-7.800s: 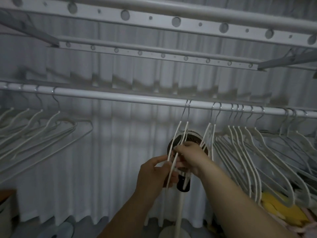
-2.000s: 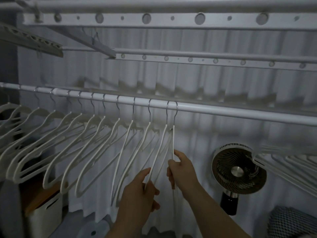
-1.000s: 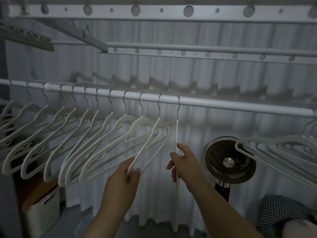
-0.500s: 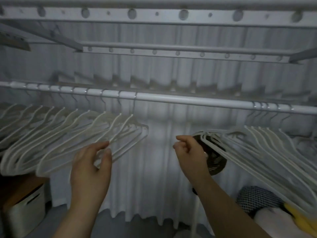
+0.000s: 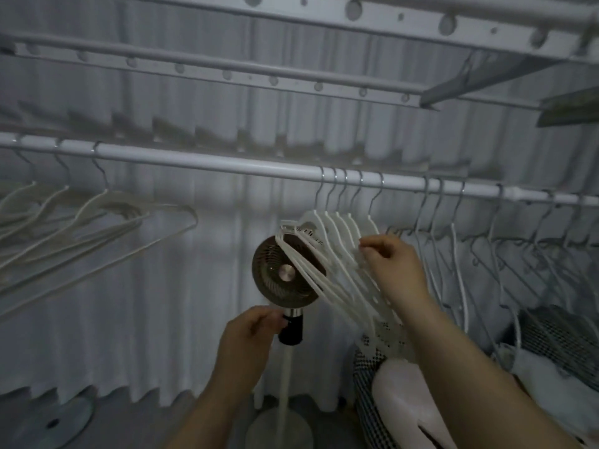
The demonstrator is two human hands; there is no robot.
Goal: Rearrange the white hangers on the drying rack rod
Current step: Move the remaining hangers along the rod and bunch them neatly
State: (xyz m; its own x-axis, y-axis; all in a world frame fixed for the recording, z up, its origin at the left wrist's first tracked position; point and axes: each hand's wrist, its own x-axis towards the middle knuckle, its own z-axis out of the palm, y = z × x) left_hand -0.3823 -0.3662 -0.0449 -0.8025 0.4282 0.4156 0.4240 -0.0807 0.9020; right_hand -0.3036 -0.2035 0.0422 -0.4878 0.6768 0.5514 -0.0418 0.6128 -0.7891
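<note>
Dim, blurred view under a drying rack. White rod (image 5: pixel 227 163) running across, sloping slightly down to the right, bare along its middle stretch. White hangers in two clusters on that rod: left cluster (image 5: pixel 81 228) hung by thin metal hooks near the rod's left end, arms swung out toward the middle; right cluster (image 5: pixel 340 254) packed tight by its hooks right of the rod's middle, slim curved shoulders fanned down and leftward across the standing fan (image 5: pixel 285 273) below the rod. More thin hangers (image 5: pixel 460 247) further right along the rod, hanging nearly straight. Right hand (image 5: pixel 392 264) raised among the right cluster, thumb and forefinger pinched together at a hanger shoulder; actual grip impossible to tell. Left hand (image 5: pixel 249 338) lower, below the rod's middle, loosely curled, empty, overlapping the fan's dark neck in view. Pale pleated curtain (image 5: pixel 146 303) behind the rod.
</note>
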